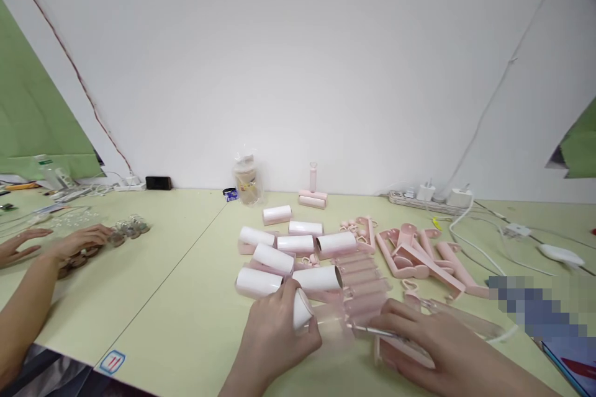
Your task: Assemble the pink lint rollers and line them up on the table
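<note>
My left hand (282, 335) grips a white lint roller refill (302, 310), fingers wrapped round its side. Clear film (331, 330) stretches from the roll toward my other hand. In my right hand (426, 347) are metal scissors (372, 330), their tip at the film; the handles are mostly hidden by my fingers. Several more white rolls (258, 282) lie just beyond my left hand. Between the hands and farther back, clear-wrapped pink pieces (363, 285) lie side by side. A pink part (385, 352) sits beneath my right hand.
Pink lint roller frames (410, 254) are heaped at right, near white cables and a power strip (419, 201). An assembled pink roller (313, 189) and a bagged container (248, 180) stand by the wall. At left, another person's hands (84, 240) handle small brown items.
</note>
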`<state>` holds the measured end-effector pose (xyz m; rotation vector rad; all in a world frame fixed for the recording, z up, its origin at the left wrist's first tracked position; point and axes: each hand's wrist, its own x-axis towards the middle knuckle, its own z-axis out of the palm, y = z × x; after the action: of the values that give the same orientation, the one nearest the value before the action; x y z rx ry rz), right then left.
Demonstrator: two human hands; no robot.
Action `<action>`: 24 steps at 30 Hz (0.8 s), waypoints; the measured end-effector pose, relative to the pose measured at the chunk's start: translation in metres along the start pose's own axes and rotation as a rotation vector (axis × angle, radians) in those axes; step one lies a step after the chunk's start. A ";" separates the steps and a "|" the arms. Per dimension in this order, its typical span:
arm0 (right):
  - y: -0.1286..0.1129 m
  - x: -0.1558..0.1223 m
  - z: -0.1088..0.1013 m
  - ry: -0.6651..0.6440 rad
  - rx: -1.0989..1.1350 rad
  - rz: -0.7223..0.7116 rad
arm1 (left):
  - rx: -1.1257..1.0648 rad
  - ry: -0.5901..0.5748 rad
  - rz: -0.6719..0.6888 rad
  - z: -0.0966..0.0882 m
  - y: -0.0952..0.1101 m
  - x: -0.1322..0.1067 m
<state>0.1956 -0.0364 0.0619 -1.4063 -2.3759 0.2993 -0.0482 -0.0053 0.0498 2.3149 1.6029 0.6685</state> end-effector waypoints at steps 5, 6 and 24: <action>-0.025 0.031 0.004 -0.003 0.330 0.085 | 0.082 0.023 0.168 0.008 0.008 0.007; -0.029 0.038 0.008 -0.004 0.395 0.091 | 0.086 0.030 0.203 0.009 0.009 0.008; -0.012 0.070 0.025 0.123 0.702 0.152 | -0.380 0.134 -0.014 0.000 -0.011 0.002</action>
<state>0.1449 0.0193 0.0569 -1.2037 -1.7891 0.9472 -0.0567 0.0002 0.0459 2.0169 1.3960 1.0428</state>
